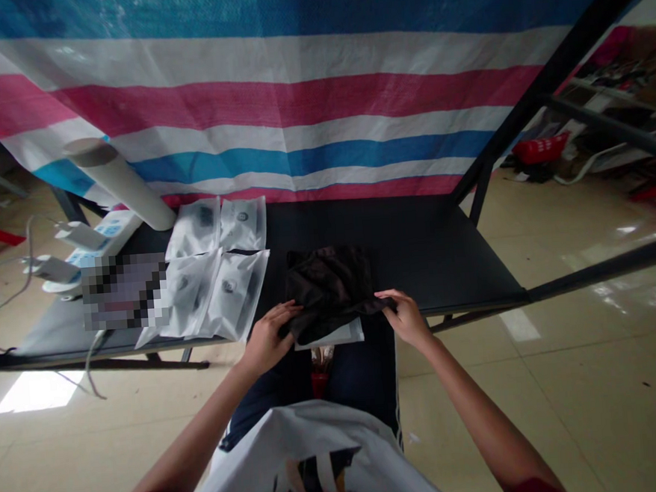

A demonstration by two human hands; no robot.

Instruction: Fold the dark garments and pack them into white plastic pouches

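Note:
A dark, silky piece of cloth [330, 279] lies bunched and folded at the front edge of the black table; I cannot make out what kind of item it is. On its near left corner, my left hand [268, 338] pinches the fabric between thumb and fingers. My right hand [406, 318] grips a pulled-out edge at the right. Beneath the cloth, a pale flat packet [342, 333] sticks out over the table edge above my lap. Left of the cloth lie several frosted zip bags [227, 294], each with a small dark round mark.
A white cylinder with a brown top [125, 187] leans behind the bags. A power strip [106, 243] with plugged-in chargers and a pixelated flat object [126, 290] occupy the table's left end. Striped sheeting [295, 98] hangs behind the black tabletop [435, 253]; metal frame bars [500, 133] stand right.

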